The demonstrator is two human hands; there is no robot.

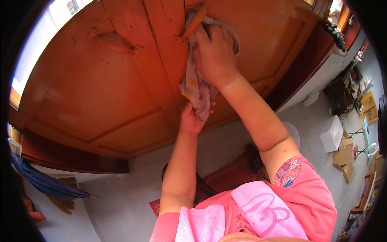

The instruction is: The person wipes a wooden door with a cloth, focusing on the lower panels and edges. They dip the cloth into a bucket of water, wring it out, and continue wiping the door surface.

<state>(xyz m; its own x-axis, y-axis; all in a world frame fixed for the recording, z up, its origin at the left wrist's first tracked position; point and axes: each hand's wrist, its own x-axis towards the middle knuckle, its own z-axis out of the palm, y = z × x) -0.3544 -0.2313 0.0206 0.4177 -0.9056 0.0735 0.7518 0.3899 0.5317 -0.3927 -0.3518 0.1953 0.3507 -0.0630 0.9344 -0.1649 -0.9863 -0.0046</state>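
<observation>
A pale pink cloth [197, 89] with yellowish patches hangs against an orange-brown wooden double door [100, 88]. My right hand [217, 56] presses the cloth's upper part to the right door panel, beside its slanted wooden handle [196, 21], with its fingers curled over the fabric. Lower down, my left hand [192, 119] grips the bottom end of the same cloth; the fabric partly covers its fingers. Another wooden handle [115, 44] sits on the left door panel, apart from both hands.
A folded blue umbrella [44, 179] and a broom head [62, 201] are at the lower left. On the right stand a white foam box [331, 133], cardboard boxes [343, 155] and clutter along the wall. A red mat [225, 177] lies on the grey floor below my arms.
</observation>
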